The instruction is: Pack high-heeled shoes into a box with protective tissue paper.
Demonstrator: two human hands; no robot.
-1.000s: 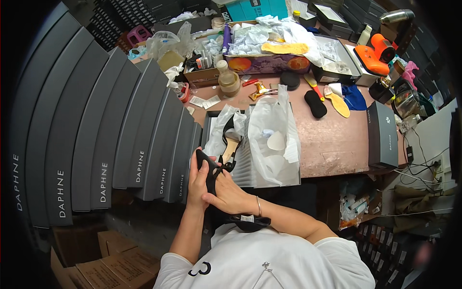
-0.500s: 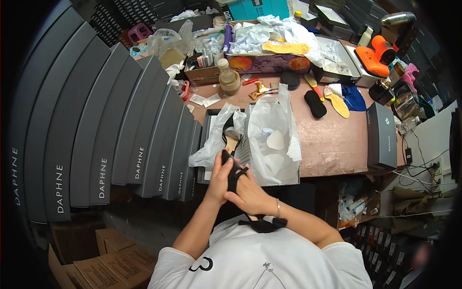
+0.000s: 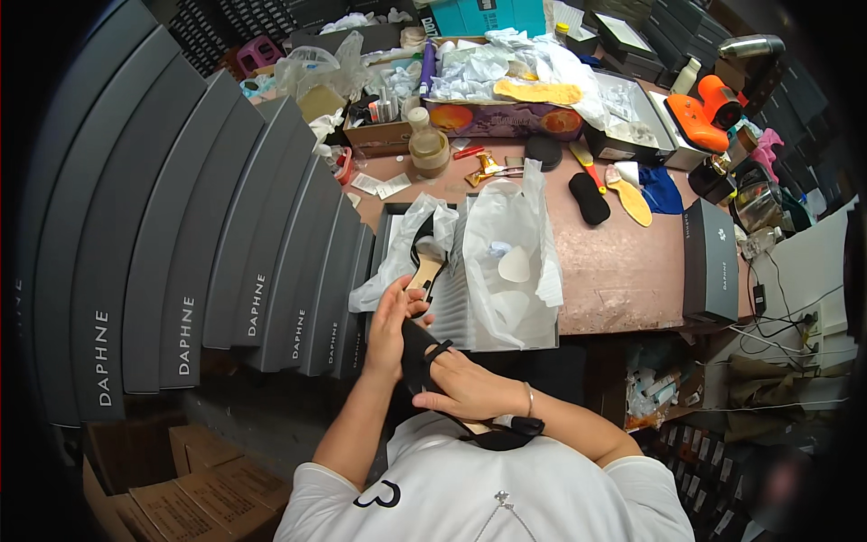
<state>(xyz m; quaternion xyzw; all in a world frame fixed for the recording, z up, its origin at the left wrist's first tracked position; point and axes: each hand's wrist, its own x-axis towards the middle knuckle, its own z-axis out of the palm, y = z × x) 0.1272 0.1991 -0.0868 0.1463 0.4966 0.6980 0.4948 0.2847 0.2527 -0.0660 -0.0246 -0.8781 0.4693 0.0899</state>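
In front of my chest is a black heeled sandal (image 3: 416, 354), partly covered by my hands. My right hand (image 3: 474, 387) grips it, and a thin black strap passes by its fingers. A black part of the footwear rests against my shirt below the wrist; how it joins the rest is hidden. My left hand (image 3: 390, 327) is at the sandal's far end with its fingers apart; whether it touches the sandal is hard to tell. Just beyond, another black sandal (image 3: 428, 264) with a beige insole lies on white tissue paper (image 3: 386, 268) in an open shoe box (image 3: 452, 340).
Stacked dark grey shoe boxes (image 3: 149, 262) rise at my left. A closed shoe box (image 3: 709, 262) stands on the pink table (image 3: 623, 289) at right. A glue jar (image 3: 428, 152), a black sponge brush (image 3: 589, 199) and yellow insoles (image 3: 629, 200) lie further back.
My left hand has loosened from the sandal and its fingers have spread. The sandal and my right hand have shifted slightly down and left.
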